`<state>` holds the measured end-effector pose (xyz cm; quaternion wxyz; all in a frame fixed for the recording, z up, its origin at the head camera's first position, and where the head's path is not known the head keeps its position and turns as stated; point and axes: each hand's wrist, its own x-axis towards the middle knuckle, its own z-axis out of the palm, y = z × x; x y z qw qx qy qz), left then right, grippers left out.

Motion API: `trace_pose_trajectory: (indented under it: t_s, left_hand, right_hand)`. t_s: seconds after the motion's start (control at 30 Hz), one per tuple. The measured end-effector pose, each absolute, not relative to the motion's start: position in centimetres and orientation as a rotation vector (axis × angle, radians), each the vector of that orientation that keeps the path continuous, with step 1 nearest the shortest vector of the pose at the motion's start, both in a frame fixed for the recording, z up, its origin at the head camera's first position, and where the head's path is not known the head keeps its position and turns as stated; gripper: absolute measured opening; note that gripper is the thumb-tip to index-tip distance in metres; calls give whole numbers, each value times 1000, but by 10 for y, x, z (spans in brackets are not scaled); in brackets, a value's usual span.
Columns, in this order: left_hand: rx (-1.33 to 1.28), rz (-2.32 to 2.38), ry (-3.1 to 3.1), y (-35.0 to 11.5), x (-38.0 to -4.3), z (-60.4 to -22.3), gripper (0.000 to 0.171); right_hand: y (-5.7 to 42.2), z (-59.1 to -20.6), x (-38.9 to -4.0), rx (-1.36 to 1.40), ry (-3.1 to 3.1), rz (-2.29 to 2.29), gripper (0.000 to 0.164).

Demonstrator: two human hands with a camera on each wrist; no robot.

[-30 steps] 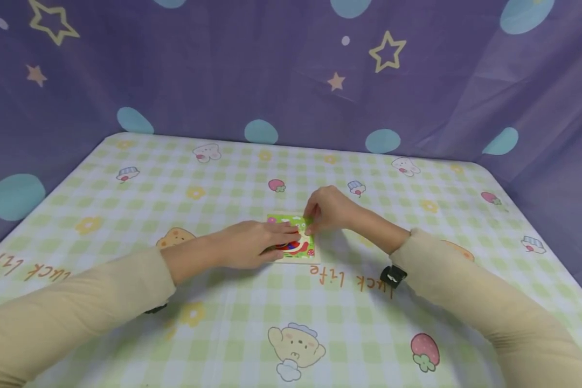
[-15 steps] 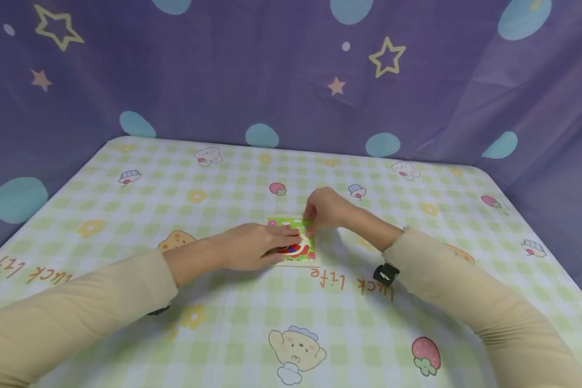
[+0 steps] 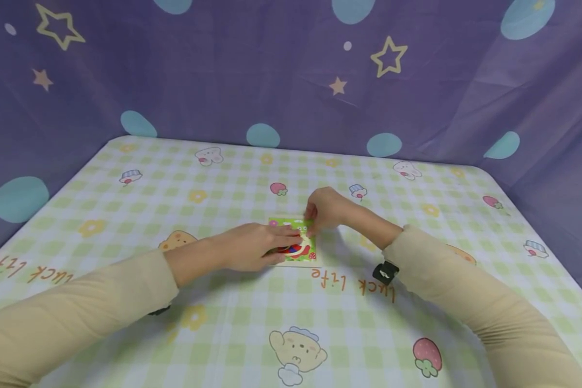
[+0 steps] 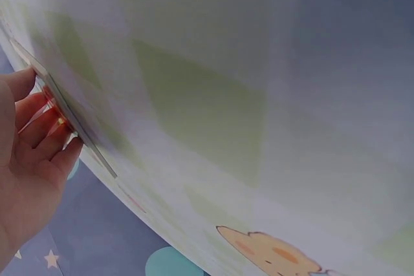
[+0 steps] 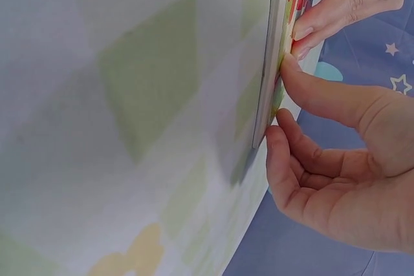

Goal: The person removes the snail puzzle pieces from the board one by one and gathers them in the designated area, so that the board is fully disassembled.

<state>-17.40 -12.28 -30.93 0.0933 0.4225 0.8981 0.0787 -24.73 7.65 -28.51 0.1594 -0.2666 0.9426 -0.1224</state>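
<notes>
A small square picture puzzle board (image 3: 307, 251), bright green with red and blue shapes and a pale wooden rim, lies flat mid-table. My left hand (image 3: 252, 247) rests on its left part, fingers extended over the picture and covering some of it. In the left wrist view the left thumb sits by the board's edge (image 4: 65, 105). At the far right corner, my right hand (image 3: 327, 209) bends its fingers down. The right wrist view shows the right thumb (image 5: 323, 98) on the picture and curled fingertips at the corner, gripping there. Whether a separate piece lies under them is hidden.
The table (image 3: 233, 334) has a green-and-white checked cloth printed with strawberries, flowers and cartoon animals. Behind it hangs a purple curtain (image 3: 281, 75) with stars and blue spots. A black wrist strap (image 3: 385, 272) shows below the right sleeve.
The head view has tilted slightly, shifting the scene down a little. The right forearm has moved slightly left; both hands stay at the same places on the board.
</notes>
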Motion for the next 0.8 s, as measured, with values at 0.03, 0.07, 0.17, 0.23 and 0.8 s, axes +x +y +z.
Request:
trace_pose_trajectory:
  t_s: [0.03, 0.07, 0.17, 0.23, 0.8]
  left_hand:
    - [1253, 231, 2665, -123, -174, -309, 50]
    - [1250, 227, 2666, -123, -174, -309, 50]
    - [1239, 225, 2665, -122, -175, -309, 50]
    - [1230, 227, 2664, -122, -175, -309, 50]
    - [1216, 234, 2665, -121, -173, -307, 50]
  right_hand:
    - [77, -285, -247, -759, 2694, -350, 34]
    - [77, -285, -247, -754, 2693, -353, 34]
    - [77, -285, -247, -748, 2695, -361, 35]
    - [77, -285, -247, -751, 2700, -365, 35]
    - [81, -289, -244, -798, 2705, -424, 33]
